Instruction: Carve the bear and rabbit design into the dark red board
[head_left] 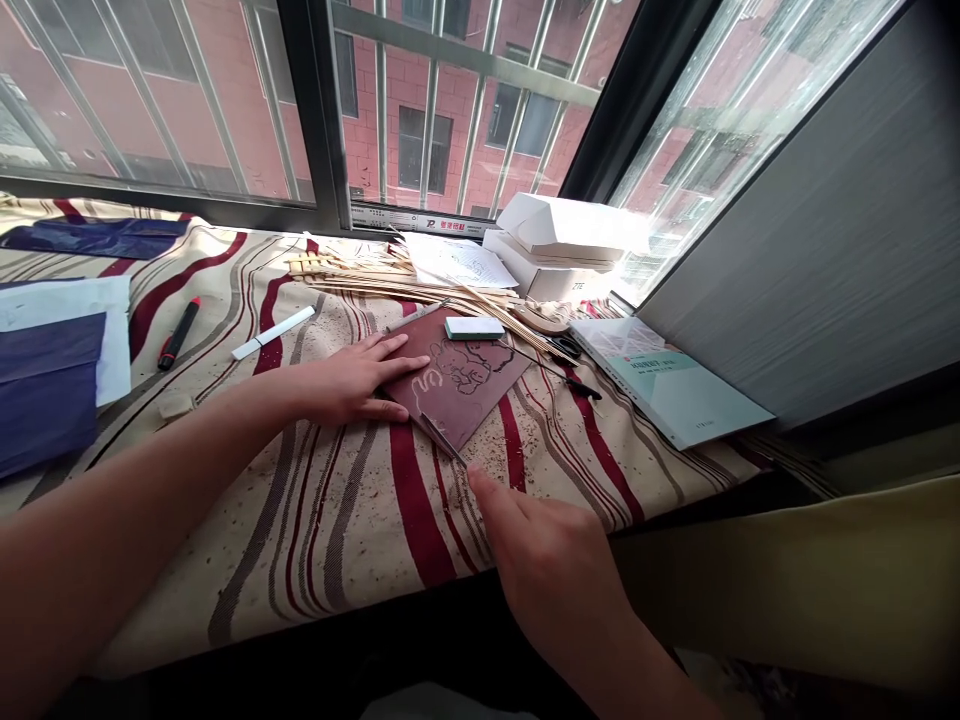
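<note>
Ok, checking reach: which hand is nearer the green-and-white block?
Left. The left hand rests on the carved dark red sheet, fingertips just short of the green-and-white block; the right hand is farther, beyond the sheet's near corner.

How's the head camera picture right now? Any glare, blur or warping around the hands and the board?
In the head view, sunlight washes out the white box and the right window pane; the dark red board under the left hand looks sharp; the right hand looks slightly soft; the wide lens tilts the window bars.
</note>
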